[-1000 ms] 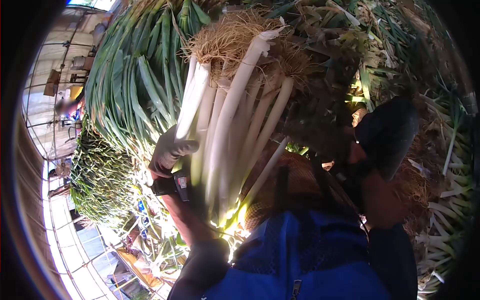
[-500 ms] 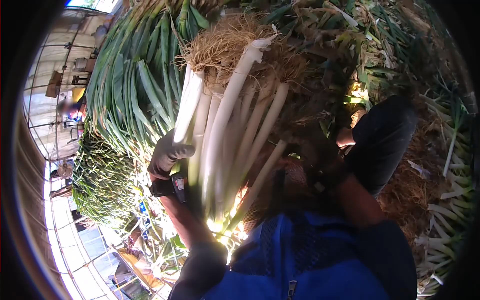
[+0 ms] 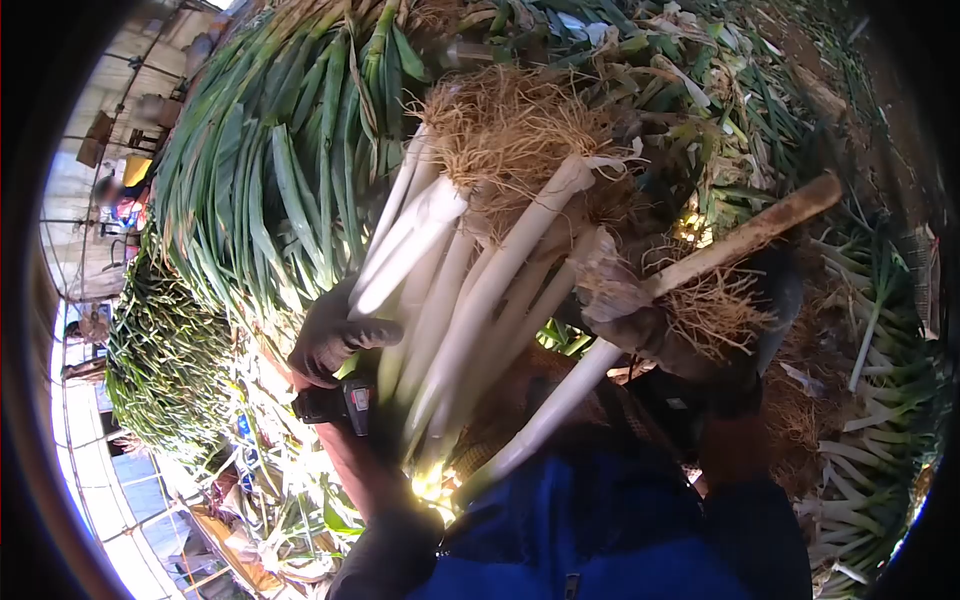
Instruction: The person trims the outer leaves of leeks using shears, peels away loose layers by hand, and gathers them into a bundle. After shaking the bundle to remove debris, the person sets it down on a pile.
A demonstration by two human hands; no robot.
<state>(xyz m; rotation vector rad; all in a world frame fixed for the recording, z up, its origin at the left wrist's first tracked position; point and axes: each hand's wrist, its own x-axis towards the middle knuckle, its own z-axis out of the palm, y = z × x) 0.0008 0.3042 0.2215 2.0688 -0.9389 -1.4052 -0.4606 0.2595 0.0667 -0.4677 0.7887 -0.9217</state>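
Observation:
My left hand [image 3: 340, 338], in a dark glove with a watch at the wrist, is closed round the left side of a bundle of leeks [image 3: 480, 300]. The bundle's white stalks point up to a mass of tan roots [image 3: 520, 130]. To its right, my right hand [image 3: 660, 340], also gloved, is closed on a single leek [image 3: 560, 405] just below its roots [image 3: 715, 305]. A long brown stick-like piece [image 3: 750, 235] slants up right from this hand; whether my fingers grip it is unclear. Pale, dry leaf skin [image 3: 607, 275] hangs by my fingers.
Long green leek leaves [image 3: 260, 170] are heaped at the upper left, with a second pile [image 3: 165, 355] below. Rows of white leeks [image 3: 865, 480] lie along the right. Leaf scraps [image 3: 740, 130] cover the ground at the top right. A blurred person [image 3: 125, 207] is far left.
My right hand has risen from the shadow, bringing the single leek, its roots and the brown stick-like piece into clear view. The bundle's root end has shifted right and slightly down in view.

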